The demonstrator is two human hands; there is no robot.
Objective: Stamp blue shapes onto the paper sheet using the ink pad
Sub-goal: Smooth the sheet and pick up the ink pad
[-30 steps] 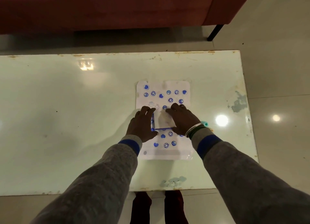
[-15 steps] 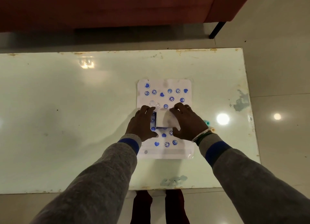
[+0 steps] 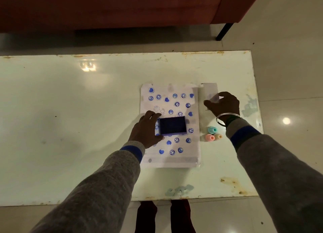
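Observation:
A white paper sheet lies on the table, covered with several blue stamped hearts and smiley faces. On its middle sits the ink pad, uncovered, its dark blue pad showing. My left hand grips the pad's left side. My right hand is off the sheet's upper right corner and holds the pad's clear lid just above the table. Three small stamps, teal, pink and tan, lie beside the sheet's right edge.
The pale glossy table has worn, rusty edges; its right edge is close to my right hand. A red sofa stands beyond the far edge. My feet show below the near edge.
Both hands were on the closed ink pad. My right hand has lifted the lid off and carried it up and to the right; the dark pad and the three stamps are now exposed.

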